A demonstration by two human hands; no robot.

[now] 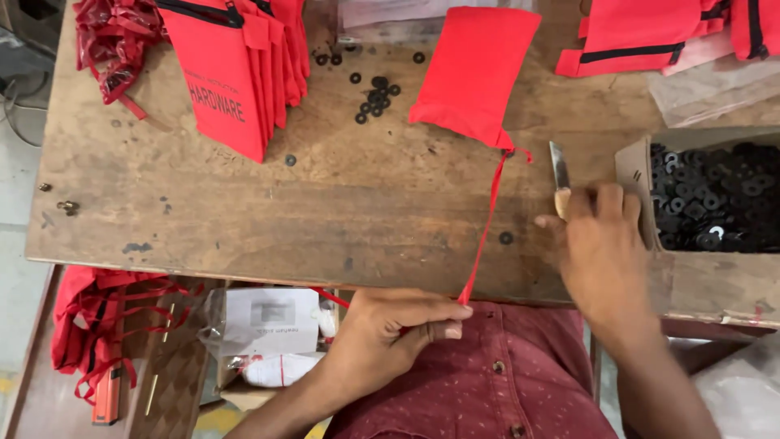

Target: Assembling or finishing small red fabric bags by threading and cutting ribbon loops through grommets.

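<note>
1. A view from above onto a worn wooden tabletop (325, 203), seen by the person working at it, whose dark red dotted shirt (520, 374) fills the bottom edge.
2. The left hand (390, 333) sits at the near edge of the tabletop, its grip closed tight, with thumb and fingers pinching the end of a red drawstring (486, 228).
3. The drawstring runs taut and nearly straight, up and slightly right, from that hand to the corner of a red cloth pouch (475, 69).
4. The pouch lies flat near the far middle of the tabletop, tilted, with its gathered corner pointing toward the person.
5. The right hand (601, 244) rests on the tabletop to the right of the drawstring, its grip closed around the pale handle of a small knife (560, 175); the blade points away from the person and stands just beside the drawstring, not touching it.
6. Right of that hand, an open cardboard box (642, 195) holds many black washers (715, 203).
7. A few loose black washers (375, 97) lie scattered left of the pouch.
8. A stack of red zippered bags (236, 73) lies at the far left, and more red bags (642, 32) at the far right.
</note>
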